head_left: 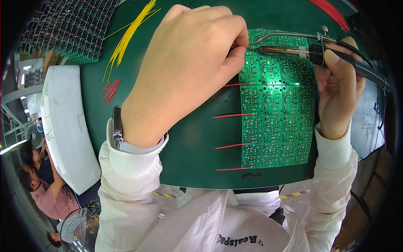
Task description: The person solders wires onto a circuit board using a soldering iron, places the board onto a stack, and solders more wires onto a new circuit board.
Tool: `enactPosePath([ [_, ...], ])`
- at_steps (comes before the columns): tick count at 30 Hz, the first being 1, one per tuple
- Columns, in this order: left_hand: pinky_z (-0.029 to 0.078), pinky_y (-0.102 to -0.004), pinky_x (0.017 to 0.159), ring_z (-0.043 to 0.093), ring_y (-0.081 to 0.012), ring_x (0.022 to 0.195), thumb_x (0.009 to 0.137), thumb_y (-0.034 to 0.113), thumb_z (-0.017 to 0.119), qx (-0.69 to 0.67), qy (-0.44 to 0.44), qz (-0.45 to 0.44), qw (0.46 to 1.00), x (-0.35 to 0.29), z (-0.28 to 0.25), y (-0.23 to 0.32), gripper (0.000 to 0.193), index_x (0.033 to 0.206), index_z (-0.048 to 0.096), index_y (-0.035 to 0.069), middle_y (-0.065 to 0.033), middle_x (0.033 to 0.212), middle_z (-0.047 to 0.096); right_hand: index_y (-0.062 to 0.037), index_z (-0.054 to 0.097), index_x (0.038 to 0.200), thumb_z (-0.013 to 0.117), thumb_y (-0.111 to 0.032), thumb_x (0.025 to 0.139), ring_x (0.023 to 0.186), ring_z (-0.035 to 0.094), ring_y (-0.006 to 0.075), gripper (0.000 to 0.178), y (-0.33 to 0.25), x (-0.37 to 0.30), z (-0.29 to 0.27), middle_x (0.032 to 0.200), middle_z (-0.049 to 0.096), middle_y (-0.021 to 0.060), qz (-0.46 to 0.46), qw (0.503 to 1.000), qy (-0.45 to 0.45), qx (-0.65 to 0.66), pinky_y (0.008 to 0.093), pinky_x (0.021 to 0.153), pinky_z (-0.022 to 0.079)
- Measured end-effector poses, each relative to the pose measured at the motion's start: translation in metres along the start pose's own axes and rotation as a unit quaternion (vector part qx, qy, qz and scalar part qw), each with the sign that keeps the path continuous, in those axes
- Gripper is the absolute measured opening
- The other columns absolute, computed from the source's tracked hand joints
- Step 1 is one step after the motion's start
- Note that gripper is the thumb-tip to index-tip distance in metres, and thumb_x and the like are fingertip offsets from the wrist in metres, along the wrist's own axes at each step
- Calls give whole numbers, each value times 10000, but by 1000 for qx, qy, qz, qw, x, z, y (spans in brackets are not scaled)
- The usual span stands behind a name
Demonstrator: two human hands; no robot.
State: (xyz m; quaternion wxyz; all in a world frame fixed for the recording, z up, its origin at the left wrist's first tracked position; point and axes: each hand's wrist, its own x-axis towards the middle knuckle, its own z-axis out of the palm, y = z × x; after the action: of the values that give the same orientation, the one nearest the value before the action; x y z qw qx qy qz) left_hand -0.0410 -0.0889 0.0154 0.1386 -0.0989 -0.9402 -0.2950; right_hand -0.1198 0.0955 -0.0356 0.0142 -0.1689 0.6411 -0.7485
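A green circuit board panel point(277, 101) lies on the dark green work surface, divided into several small boards. From its left edge several red wires point(233, 115) stick out to the left. My right hand point(341, 86) grips a soldering iron point(357, 65) with a thin metal solder-feed tube point(285, 35) mounted above its barrel. Both the iron's tip and the tube's end point left, at the panel's upper left corner. There my left hand point(193, 59) is closed in a pinch right beside the tip; whatever sits between its fingertips is hidden.
Yellow wires point(130, 42) and short red wires point(111, 91) lie to the left. At far left are populated circuit boards point(63, 31) and a long white block point(67, 122). Red wires point(331, 14) lie at the top right. People point(52, 195) and a fan point(82, 229) appear lower left.
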Motion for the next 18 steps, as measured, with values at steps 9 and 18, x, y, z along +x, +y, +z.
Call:
enactPosePath([
  [9, 386, -281, 637, 549, -157, 657, 712, 51, 658, 56, -25, -8, 998, -2, 5, -5, 89, 762, 584, 48, -24, 704, 566, -10, 619, 798, 624, -136, 755, 419, 376, 46, 133, 2, 1, -2, 548, 491, 0, -6, 1000, -2, 7, 185, 396, 227],
  [18, 394, -276, 620, 545, -160, 639, 708, 40, 653, 168, -13, 58, 984, -4, 7, -20, 85, 754, 581, 40, -31, 687, 555, -14, 622, 805, 613, -152, 761, 421, 384, 46, 144, 3, 4, -3, 552, 499, 1, 3, 1000, -1, 12, 184, 397, 225],
])
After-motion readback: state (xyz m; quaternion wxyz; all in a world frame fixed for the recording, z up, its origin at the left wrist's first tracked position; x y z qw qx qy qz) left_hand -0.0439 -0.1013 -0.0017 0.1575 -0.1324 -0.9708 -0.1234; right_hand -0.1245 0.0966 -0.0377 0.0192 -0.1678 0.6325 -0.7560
